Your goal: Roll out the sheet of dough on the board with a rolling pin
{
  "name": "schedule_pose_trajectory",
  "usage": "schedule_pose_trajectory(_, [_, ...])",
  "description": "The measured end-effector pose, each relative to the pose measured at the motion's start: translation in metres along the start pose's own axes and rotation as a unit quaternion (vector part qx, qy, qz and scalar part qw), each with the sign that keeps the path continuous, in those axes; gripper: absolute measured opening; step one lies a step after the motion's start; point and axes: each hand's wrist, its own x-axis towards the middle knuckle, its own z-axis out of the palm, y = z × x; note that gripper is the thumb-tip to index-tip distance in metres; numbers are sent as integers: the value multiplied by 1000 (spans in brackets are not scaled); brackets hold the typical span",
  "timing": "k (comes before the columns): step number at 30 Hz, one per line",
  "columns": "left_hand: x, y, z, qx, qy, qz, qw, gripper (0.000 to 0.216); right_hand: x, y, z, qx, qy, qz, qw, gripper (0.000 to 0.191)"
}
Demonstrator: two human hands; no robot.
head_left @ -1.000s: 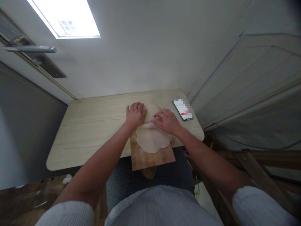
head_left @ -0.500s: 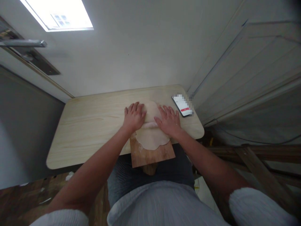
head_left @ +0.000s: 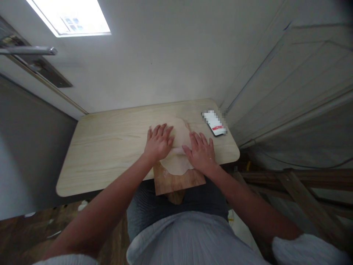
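A wide, flat sheet of pale dough point(head_left: 180, 132) with a wavy edge lies over a brown wooden board point(head_left: 179, 184). Across the dough runs a thin rolling pin point(head_left: 178, 151), of which only the middle shows. My left hand point(head_left: 159, 142) rests palm down over the pin's left end, fingers stretched forward and spread. Over the right end lies my right hand point(head_left: 202, 150), also flat with its fingers apart and its thumb pointing inward along the pin. Both palms hide the pin's ends.
The board juts past the front edge of a light wooden table point(head_left: 104, 147). A phone point(head_left: 214, 123) with a lit screen lies at the table's back right. Behind stands a white door with a metal handle point(head_left: 30, 50); a wooden frame point(head_left: 300, 187) stands at the right.
Both hands and the rolling pin have moved a little toward me over the dough. More of the sheet's far part shows beyond my fingers, and less of its near part.
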Motion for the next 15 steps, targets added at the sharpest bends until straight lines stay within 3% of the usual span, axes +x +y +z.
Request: schedule_pose_trajectory(15, [-39,14,-10,-1,0,13,1000,49,-62,-6,1,32,18,-62,997,68])
